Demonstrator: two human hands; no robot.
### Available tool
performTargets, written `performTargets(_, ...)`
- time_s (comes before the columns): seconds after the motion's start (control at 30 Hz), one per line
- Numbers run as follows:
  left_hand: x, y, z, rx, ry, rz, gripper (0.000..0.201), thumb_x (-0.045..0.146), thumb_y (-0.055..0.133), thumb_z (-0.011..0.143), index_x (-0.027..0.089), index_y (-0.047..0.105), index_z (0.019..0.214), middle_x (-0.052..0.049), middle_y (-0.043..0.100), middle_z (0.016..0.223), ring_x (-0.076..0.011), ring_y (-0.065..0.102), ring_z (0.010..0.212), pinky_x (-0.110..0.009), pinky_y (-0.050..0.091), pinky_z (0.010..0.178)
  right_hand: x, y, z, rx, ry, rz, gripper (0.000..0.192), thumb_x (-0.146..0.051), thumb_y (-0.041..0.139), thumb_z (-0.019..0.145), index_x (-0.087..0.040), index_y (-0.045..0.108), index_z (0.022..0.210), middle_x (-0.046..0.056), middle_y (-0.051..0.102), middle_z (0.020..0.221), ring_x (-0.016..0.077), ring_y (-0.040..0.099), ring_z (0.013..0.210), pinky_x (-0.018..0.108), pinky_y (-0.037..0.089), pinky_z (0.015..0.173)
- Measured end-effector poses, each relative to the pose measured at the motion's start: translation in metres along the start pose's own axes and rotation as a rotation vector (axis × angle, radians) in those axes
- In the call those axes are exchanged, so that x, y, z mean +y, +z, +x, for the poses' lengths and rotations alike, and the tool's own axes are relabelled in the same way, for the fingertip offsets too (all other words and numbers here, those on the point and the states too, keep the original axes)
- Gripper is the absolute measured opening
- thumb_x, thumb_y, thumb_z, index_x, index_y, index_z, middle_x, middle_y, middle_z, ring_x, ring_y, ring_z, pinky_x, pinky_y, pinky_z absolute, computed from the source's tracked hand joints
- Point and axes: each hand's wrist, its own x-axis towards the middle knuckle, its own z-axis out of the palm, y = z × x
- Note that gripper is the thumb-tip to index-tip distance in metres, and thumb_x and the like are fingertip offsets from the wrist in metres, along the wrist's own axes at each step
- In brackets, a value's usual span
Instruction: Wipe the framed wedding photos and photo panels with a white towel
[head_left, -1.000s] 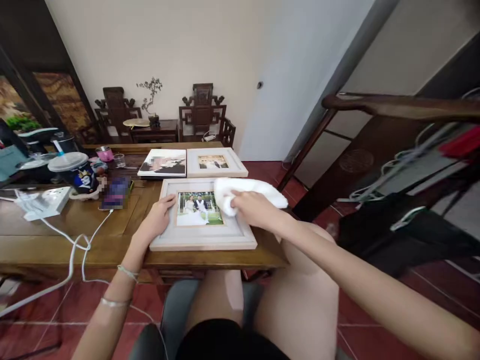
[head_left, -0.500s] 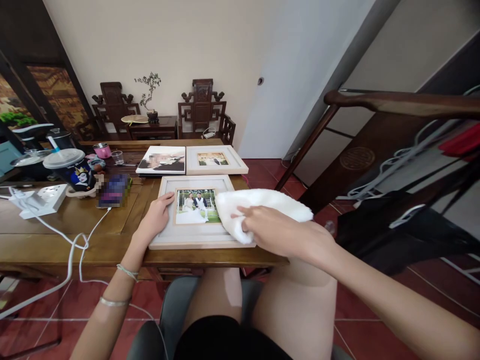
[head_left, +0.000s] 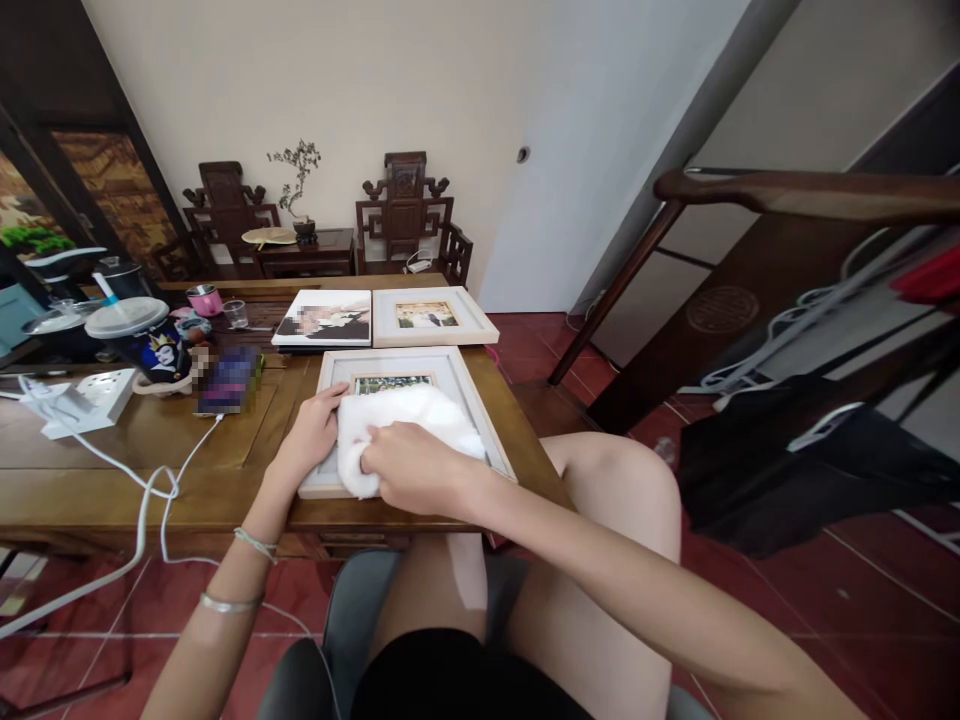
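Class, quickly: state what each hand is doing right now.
Left hand: open, flat on the photo frame.
Right hand: closed on the white cloth.

I find no lettering, brand, number or sign that I can read anywhere in my view. At the left edge of the frame the dark cup [head_left: 150, 350] carries a printed cartoon figure, but I make out no words on it. The phone [head_left: 227, 380] just right of it is blurred over, and so is part of the photo album [head_left: 324, 318] in the upper middle. The white power strip [head_left: 90, 398] at far left shows no marking I can make out.
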Motion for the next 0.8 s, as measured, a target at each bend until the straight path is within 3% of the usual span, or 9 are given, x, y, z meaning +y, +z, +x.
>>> performTargets(0.1, -0.001, 0.000, 0.000, -0.009, 0.022, 0.005, 0.052, 0.004, 0.034, 0.076, 0.013, 0.066, 0.115, -0.008, 0.059, 0.131, -0.0213, 0.054, 0.123, -0.038, 0.039, 0.110, 0.001, 0.000, -0.015, -0.022, 0.057, -0.014, 0.028, -0.004, 0.046, 0.073, -0.012, 0.071, 0.083, 0.016, 0.069, 0.095, 0.0249, 0.065, 0.081, 0.030, 0.038, 0.063)
performTargets(0.23, -0.004, 0.001, -0.001, -0.015, 0.030, 0.026, 0.053, 0.004, 0.034, 0.076, 0.006, 0.063, 0.119, -0.012, 0.057, 0.133, -0.0224, 0.053, 0.125, -0.039, 0.036, 0.112, 0.020, -0.005, -0.061, -0.098, 0.244, -0.087, 0.031, 0.001, 0.043, 0.069, -0.012, 0.070, 0.077, 0.016, 0.070, 0.092, 0.0251, 0.066, 0.078, 0.031, 0.040, 0.064)
performTargets(0.4, -0.004, 0.003, -0.001, -0.008, 0.021, 0.013, 0.053, 0.005, 0.034, 0.075, 0.010, 0.063, 0.119, -0.010, 0.058, 0.133, -0.0225, 0.052, 0.125, -0.040, 0.036, 0.111, 0.039, -0.005, -0.093, -0.107, 0.356, -0.131, 0.033, 0.003, 0.041, 0.065, -0.013, 0.069, 0.071, 0.016, 0.070, 0.099, 0.0271, 0.066, 0.088, 0.033, 0.044, 0.073)
performTargets(0.53, 0.001, 0.000, -0.001, -0.004, -0.026, -0.048, 0.051, 0.009, 0.034, 0.077, 0.010, 0.064, 0.118, -0.010, 0.058, 0.132, -0.0225, 0.052, 0.126, -0.039, 0.035, 0.112, 0.022, 0.003, -0.069, -0.041, 0.284, -0.042, 0.034, 0.001, 0.041, 0.066, -0.012, 0.070, 0.078, 0.018, 0.069, 0.100, 0.0285, 0.064, 0.097, 0.034, 0.046, 0.077)
performTargets(0.7, 0.007, -0.006, -0.002, 0.131, -0.185, -0.320, 0.047, 0.030, 0.030, 0.092, 0.014, 0.056, 0.127, -0.008, 0.059, 0.132, -0.0205, 0.053, 0.124, -0.038, 0.036, 0.110, -0.013, 0.016, -0.008, 0.093, 0.056, 0.098, 0.032, -0.003, 0.046, 0.071, -0.011, 0.071, 0.091, 0.019, 0.062, 0.122, 0.0306, 0.051, 0.119, 0.037, 0.043, 0.092)
performTargets(0.8, 0.008, -0.007, -0.002, 0.176, -0.227, -0.488, 0.054, 0.040, 0.022, 0.096, 0.011, 0.049, 0.133, -0.011, 0.054, 0.137, -0.0195, 0.050, 0.127, -0.036, 0.035, 0.110, -0.016, 0.022, 0.029, 0.168, 0.090, 0.076, 0.028, -0.012, 0.048, 0.080, -0.011, 0.069, 0.099, 0.019, 0.058, 0.127, 0.0332, 0.048, 0.121, 0.040, 0.041, 0.096)
